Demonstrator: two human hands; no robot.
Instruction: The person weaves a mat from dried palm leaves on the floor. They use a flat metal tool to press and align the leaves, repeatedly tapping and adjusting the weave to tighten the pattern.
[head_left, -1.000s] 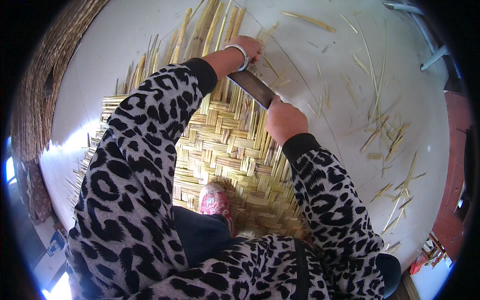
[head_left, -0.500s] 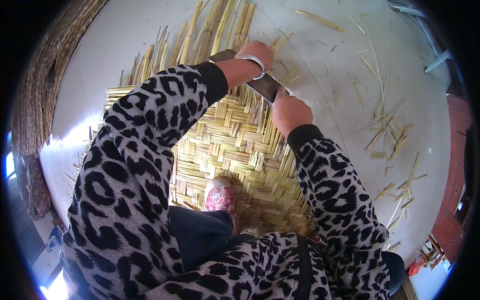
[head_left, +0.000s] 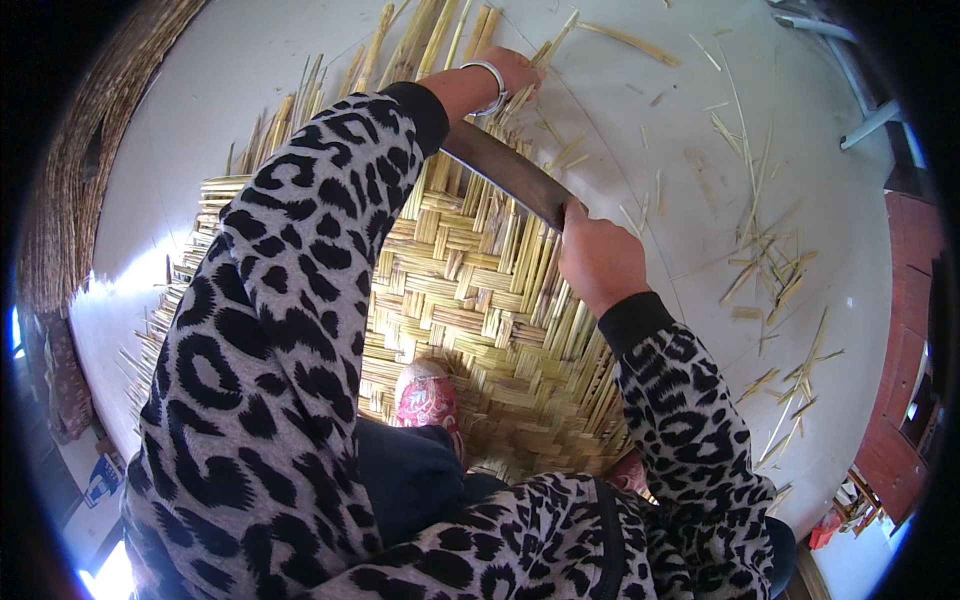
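Note:
My right hand [head_left: 602, 262] is closed round the handle end of a long, dark-bladed knife [head_left: 508, 172]. The blade slants up and left, over the far right edge of a woven mat [head_left: 470, 285] of split cane. Beyond the blade my left hand [head_left: 512, 72], with a silver bangle [head_left: 490, 84] on the wrist, has its fingers closed on cane strips [head_left: 548, 52] that stick out past the weave. Its fingertips are partly hidden. The blade's far tip disappears behind my left forearm. My shoe [head_left: 426, 394] rests on the mat.
Uncut cane ends [head_left: 410, 45] fan out from the mat's far edge. Loose cane scraps [head_left: 780, 270] litter the pale floor at right. A pale metal leg [head_left: 870, 125] stands far right. A large brown fibrous bundle [head_left: 95, 160] is at the left.
My left hand has moved farther away from me, off the blade and onto the cane strips. My right hand has shifted slightly right and closer, baring more of the blade.

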